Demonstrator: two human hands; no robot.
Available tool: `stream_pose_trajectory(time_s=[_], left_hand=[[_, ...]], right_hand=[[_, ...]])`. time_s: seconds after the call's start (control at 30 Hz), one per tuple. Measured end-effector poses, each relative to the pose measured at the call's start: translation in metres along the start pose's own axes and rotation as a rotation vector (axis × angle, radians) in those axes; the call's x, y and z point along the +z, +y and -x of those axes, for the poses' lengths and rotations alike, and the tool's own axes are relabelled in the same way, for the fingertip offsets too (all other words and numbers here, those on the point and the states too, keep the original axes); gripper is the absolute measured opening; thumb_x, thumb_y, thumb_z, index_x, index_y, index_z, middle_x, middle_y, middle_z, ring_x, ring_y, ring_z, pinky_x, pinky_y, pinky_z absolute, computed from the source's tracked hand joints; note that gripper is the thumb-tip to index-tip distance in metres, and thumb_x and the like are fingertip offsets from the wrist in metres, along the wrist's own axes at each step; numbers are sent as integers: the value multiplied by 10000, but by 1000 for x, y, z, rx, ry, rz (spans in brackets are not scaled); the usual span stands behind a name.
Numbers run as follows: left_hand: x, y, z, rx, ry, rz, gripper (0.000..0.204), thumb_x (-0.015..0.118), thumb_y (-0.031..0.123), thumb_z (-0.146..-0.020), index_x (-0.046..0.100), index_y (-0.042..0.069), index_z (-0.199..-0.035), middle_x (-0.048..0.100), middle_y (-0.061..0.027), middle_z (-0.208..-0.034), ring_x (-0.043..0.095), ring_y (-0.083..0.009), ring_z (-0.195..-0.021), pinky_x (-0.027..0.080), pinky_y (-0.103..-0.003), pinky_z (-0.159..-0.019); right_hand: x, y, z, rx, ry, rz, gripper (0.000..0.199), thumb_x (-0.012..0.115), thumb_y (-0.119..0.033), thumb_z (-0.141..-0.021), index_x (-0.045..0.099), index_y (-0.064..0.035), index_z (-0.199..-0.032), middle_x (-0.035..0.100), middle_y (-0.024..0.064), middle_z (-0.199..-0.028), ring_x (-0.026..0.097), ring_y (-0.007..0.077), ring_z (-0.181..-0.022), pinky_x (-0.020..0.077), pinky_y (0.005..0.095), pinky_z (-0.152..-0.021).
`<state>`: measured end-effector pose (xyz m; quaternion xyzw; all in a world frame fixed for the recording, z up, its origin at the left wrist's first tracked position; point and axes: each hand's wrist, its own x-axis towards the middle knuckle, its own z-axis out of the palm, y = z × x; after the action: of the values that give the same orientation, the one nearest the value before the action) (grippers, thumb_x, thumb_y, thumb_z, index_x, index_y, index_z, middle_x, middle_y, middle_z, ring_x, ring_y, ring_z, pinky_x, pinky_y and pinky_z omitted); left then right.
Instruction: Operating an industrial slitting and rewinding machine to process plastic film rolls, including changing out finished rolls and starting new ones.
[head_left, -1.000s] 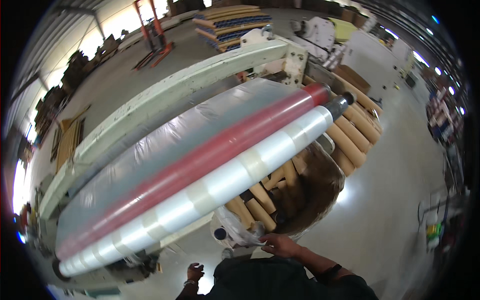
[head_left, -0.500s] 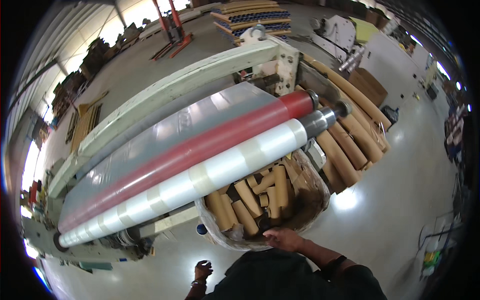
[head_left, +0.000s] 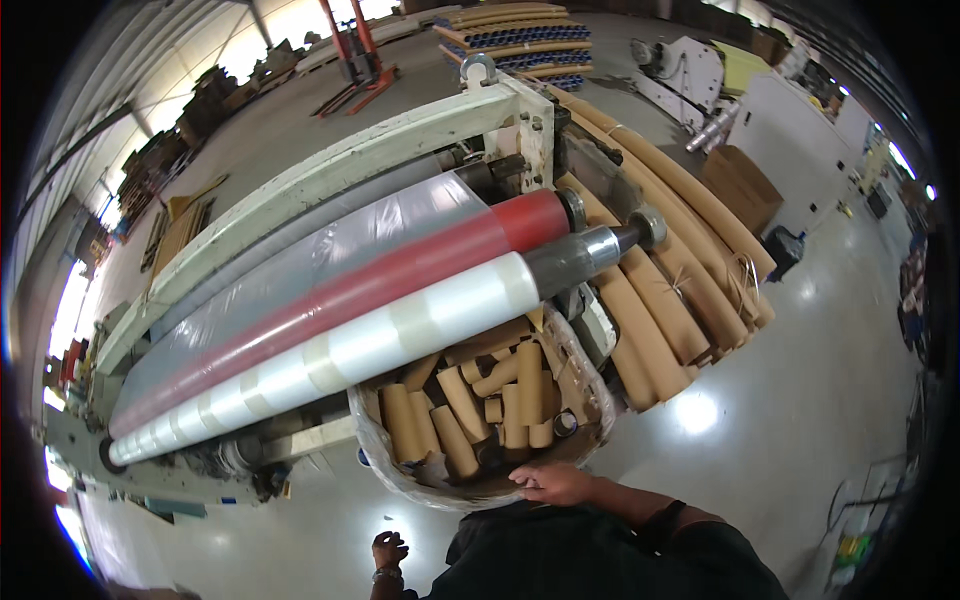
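— Where are your hands?
— Your right hand (head_left: 553,483) rests flat, fingers loose, on the near rim of the bin (head_left: 400,478) of cardboard tubes (head_left: 470,405); your left hand (head_left: 388,550) hangs half-curled, holding nothing.

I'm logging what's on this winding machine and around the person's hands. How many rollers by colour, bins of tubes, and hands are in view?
Red roller: 1
White film-wound roller: 1
Grey film-covered roller: 1
Bin of short cardboard tubes, right hand on its rim: 1
Hands, with the left hand hanging free: 2
Total: 6
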<state>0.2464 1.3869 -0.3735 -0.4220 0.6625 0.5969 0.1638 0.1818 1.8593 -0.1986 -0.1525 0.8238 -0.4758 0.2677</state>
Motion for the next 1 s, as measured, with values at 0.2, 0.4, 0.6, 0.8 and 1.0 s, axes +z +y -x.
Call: stream_pose_trajectory(time_s=[0.2, 0.4, 0.6, 0.8, 1.0], left_hand=[[56, -85, 75, -102, 33, 114, 365, 660, 126, -797, 520, -29, -1096, 646, -176, -768, 632, -282, -593, 540, -400, -471], [119, -39, 149, -86, 11, -44, 405, 650, 106, -802, 499, -38, -1149, 651, -166, -791, 643, -251, -579, 532, -346, -464], [130, -16, 179, 42, 52, -148, 419, 602, 123, -829, 468, -43, -1189, 641, -176, -833, 636, -225, -581, 518, -310, -476], [156, 7, 218, -4, 47, -304, 429, 597, 156, -841, 475, -51, -1196, 643, -164, -867, 650, -219, -671, 535, -309, -562], [239, 88, 260, 344, -369, -429, 420, 549, 242, -893, 524, -44, -1199, 628, -161, -1054, 627, -221, -939, 500, -317, -806]], right_hand=[[-67, 46, 62, 5, -58, 83, 460, 562, -351, -887, 493, -54, -1231, 644, 147, -1056, 627, 293, -966, 485, 370, -840], [-73, 85, 93, -91, -15, 12, 436, 570, -330, -884, 513, -37, -1201, 650, 150, -1006, 634, 293, -921, 485, 374, -807], [-76, 80, 99, -124, -133, -64, 393, 555, -319, -872, 539, -33, -1141, 599, 195, -1068, 573, 353, -1006, 450, 424, -855], [-58, 102, 110, -213, -42, -193, 394, 558, -320, -882, 525, -44, -1162, 601, 167, -1060, 601, 308, -945, 467, 398, -825], [-47, 100, 97, -250, -182, -165, 421, 594, -338, -860, 533, -37, -1147, 602, 182, -1015, 606, 322, -934, 472, 402, -816]])
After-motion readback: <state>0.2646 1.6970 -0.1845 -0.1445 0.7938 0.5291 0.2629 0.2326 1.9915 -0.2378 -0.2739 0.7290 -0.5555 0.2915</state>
